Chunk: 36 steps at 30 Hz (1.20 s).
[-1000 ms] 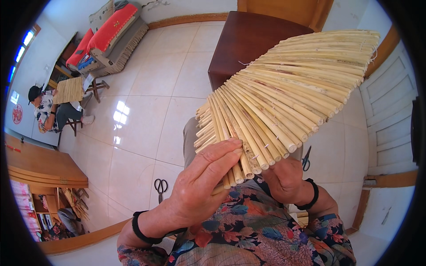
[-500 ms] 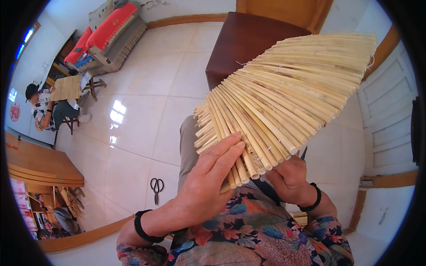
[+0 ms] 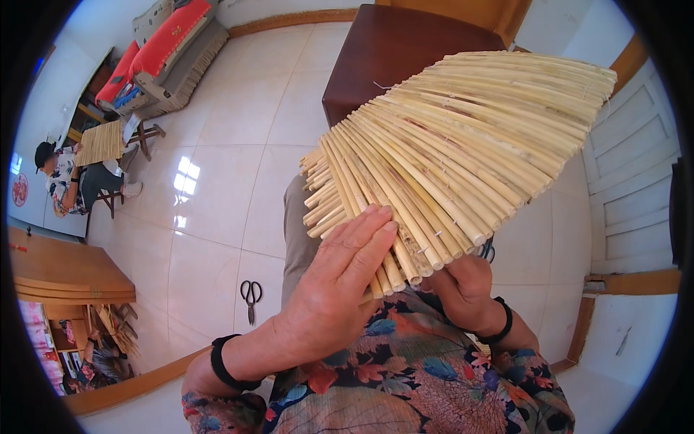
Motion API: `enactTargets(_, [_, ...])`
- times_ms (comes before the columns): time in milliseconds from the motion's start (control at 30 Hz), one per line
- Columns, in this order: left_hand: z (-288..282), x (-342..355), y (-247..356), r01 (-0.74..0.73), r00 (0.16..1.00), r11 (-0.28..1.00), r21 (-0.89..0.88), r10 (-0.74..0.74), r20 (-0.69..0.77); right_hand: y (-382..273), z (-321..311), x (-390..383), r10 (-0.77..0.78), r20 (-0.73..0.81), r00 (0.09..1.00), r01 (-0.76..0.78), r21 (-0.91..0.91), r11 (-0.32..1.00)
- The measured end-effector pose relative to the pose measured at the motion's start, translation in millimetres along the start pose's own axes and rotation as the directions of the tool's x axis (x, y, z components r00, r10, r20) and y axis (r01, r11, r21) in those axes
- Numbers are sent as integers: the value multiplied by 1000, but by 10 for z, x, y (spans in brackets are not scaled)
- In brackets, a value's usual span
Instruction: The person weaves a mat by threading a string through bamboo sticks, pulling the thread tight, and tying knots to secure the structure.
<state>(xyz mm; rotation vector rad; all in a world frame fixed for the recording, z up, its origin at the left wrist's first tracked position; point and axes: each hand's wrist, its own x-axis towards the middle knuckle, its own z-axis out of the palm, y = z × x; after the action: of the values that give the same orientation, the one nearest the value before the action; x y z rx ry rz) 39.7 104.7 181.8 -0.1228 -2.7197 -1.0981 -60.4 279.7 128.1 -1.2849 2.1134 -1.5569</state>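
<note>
A mat of pale dry stalks (image 3: pixel 463 145), tied side by side with thread, fans up and to the right in front of me. Its near left end curls under, where several stalk ends show below the top layer. My left hand (image 3: pixel 336 271) is closed on the near left edge, fingers laid along the top stalks and the thumb out of sight. Under the near edge my right hand (image 3: pixel 463 289) is curled in against the underside; the mat covers most of its fingers, so what they hold cannot be made out. Grey trousers (image 3: pixel 298 217) show beneath the mat.
Black-handled scissors (image 3: pixel 251 300) lie on the tiled floor (image 3: pixel 217 239) to the left. A dark brown seat (image 3: pixel 376 58) stands beyond the mat. At far left a person (image 3: pixel 69 177) sits holding a similar mat (image 3: pixel 101 142). A wooden cabinet (image 3: pixel 72 271) and a white door (image 3: pixel 632 181) flank me.
The mat and both hands have shifted slightly left in the view, along with the room around them. My left hand keeps its place on the edge; my right hand stays beneath.
</note>
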Motion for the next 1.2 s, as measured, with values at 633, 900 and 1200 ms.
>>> enactTargets(633, [-21, -39, -117, -48, 996, 999, -21, 47, -75, -30, 70, 147, -166, -36, 985, 166, -14, 986])
enactTargets(900, [-34, -55, -138, -44, 995, 999, -31, 41, -90, -42, 79, 160, -97, -9, 995, 97, 24, 995])
enactTargets(1200, [-65, -65, -149, -43, 993, 999, -6, 42, -109, -68, 67, 226, -162, 25, 986, 163, -7, 987])
